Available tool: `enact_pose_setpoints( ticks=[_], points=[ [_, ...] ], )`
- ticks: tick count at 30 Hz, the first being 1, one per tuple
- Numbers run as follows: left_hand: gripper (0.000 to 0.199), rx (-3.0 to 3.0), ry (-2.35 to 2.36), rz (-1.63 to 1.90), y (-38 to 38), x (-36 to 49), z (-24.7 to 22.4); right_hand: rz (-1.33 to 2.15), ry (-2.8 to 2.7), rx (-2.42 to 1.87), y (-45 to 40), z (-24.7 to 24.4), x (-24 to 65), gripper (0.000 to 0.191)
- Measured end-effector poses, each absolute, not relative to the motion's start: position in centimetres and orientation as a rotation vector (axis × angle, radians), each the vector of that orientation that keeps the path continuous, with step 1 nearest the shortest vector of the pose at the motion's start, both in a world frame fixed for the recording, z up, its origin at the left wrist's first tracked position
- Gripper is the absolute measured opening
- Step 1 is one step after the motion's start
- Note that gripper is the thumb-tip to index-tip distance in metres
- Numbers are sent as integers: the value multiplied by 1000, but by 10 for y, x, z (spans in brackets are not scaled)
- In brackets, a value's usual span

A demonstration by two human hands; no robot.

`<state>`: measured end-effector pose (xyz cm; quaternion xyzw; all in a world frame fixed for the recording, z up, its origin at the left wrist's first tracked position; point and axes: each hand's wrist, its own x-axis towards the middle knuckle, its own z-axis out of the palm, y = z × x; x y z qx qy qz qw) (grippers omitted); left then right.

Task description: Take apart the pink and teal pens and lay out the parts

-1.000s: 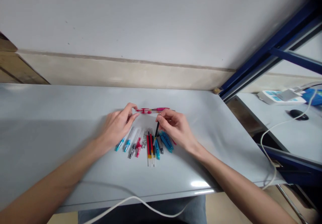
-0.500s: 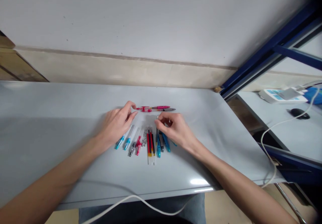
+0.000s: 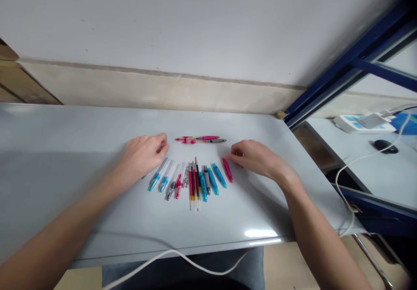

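Observation:
My right hand [image 3: 254,156] has its fingertips pinched at the upper end of a pink pen grip [image 3: 228,170], which lies on the table. My left hand [image 3: 146,151] rests to the left with fingers curled together; whatever they hold, if anything, is hidden. Between the hands lie several clear pen barrels with coloured ends [image 3: 165,181], some small springs [image 3: 186,178], and a bunch of ink refills [image 3: 194,186]. Several blue pen grips [image 3: 213,181] and a grey one [image 3: 207,180] sit right of the refills. Two assembled pens [image 3: 202,139] lie farther back.
The grey table [image 3: 97,125] meets a tiled wall [image 3: 163,88] at the back. A blue metal frame [image 3: 325,77] borders its right side. Beyond stand a black mouse [image 3: 385,146] and a white device [image 3: 361,124]. A white cable [image 3: 195,266] hangs across the front edge.
My right hand has left the refills and moved right to the pink grip. A refill it held now lies with the others. My left hand has drawn back left from the assembled pens, its fingers curling in.

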<state>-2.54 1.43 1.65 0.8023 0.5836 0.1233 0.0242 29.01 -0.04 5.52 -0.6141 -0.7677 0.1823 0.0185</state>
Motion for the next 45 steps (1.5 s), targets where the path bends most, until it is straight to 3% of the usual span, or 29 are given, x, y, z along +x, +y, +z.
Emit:
enact_pose_setpoints(
  ticks=[11, 18, 25, 33, 45],
  points=[
    [29, 2300, 1512, 303, 24, -37, 22, 790, -2458, -1611, -6, 49, 278, 35],
    [34, 2213, 1492, 235, 23, -36, 25, 368, -2112, -1520, 16, 28, 277, 14],
    [37, 2174, 1485, 222, 22, -37, 26, 384, -2246, -1279, 35, 7, 271, 6],
    [34, 2165, 1503, 754, 21, -26, 12, 359, -2227, -1208, 35, 4, 269, 7],
    [30, 2440, 1303, 787, 13, -19, 6, 262, -2119, -1271, 39, -7, 271, 7]
  ],
)
